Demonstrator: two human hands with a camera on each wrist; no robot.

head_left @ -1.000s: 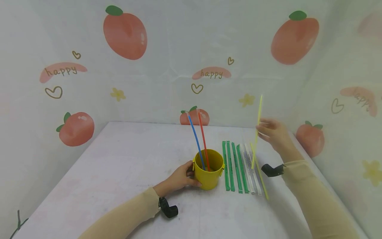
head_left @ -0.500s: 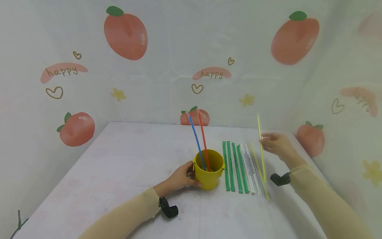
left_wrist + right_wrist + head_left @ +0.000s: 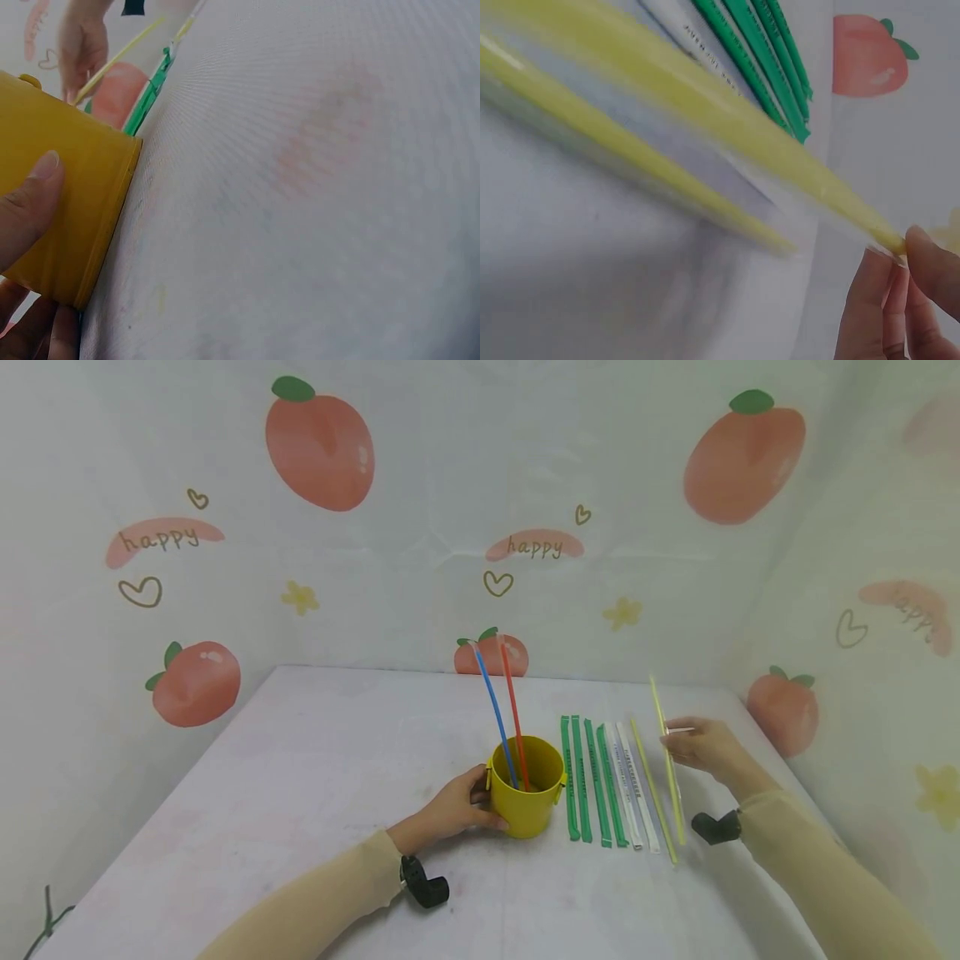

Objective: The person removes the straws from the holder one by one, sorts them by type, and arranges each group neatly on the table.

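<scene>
In the head view my left hand [image 3: 456, 803] grips the side of a small yellow bucket [image 3: 525, 814], thumb toward the front. A blue straw [image 3: 495, 710] and a red straw [image 3: 514, 710] lean inside it, tips above the rim. The left wrist view shows the bucket's wall [image 3: 90, 180] with the thumb across it. My right hand [image 3: 701, 746] pinches a yellow straw [image 3: 727, 112] near its upper part; clear film shows along it. The straw hangs steeply, just right of another yellow straw [image 3: 649, 777] lying on the table.
Left of the lying yellow straw are white paper-wrapped straws [image 3: 645, 814] and several green-wrapped straws [image 3: 571, 785], in a row beside the bucket. A white printed cloth [image 3: 420, 485] hangs behind the white-covered table [image 3: 337, 735].
My right hand has lowered and shifted right with the yellow straw, from over the row to the right of the lying yellow straw. The left hand and bucket have stayed in place.
</scene>
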